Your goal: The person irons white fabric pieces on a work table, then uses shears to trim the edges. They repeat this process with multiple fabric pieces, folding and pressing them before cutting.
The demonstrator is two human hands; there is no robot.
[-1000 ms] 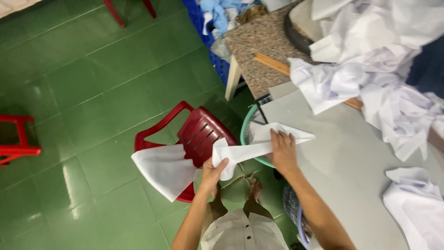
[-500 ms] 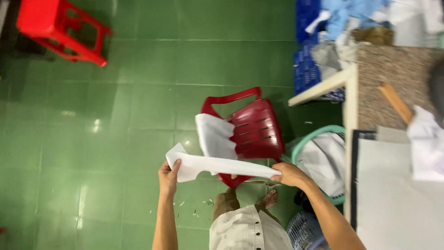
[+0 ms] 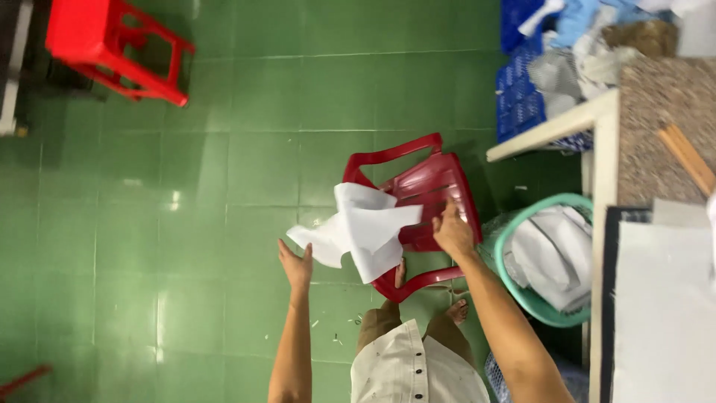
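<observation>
White cloth (image 3: 365, 227) is draped over the red chair (image 3: 440, 190), right hand (image 3: 451, 230) pinching its edge, left hand (image 3: 297, 265) open-fingered beside it.

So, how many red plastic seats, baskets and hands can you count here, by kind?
Red plastic seats: 2, the dark red chair and the red stool
Baskets: 1, the green basket
Hands: 2, the left hand and the right hand
Total: 5

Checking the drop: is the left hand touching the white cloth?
Cannot tell. In the head view the open left hand sits at the white cloth edge; no clear gap or contact.
</observation>
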